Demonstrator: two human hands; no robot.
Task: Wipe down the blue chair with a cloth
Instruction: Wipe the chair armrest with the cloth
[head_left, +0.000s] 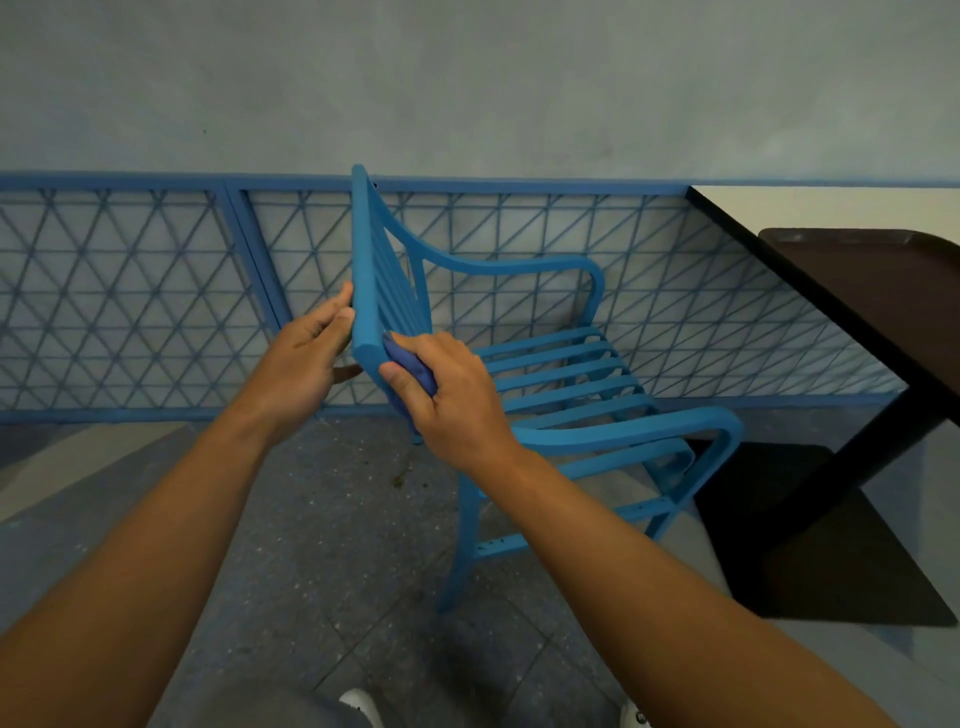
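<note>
Right hand (452, 400) pinches blue cloth (413, 371) against chair (561, 374) back; left hand (306, 358) grips its edge.

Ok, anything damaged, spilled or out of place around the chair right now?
A brownish stain marks the floor left of the blue chair. The lower rail shows dark chipped specks. Nothing else stands out.

Lighting as I see it: dim, flat, bluish daylight; soft dark shadow under table (831, 218); wide-angle bowing at edges; slightly soft focus.
</note>
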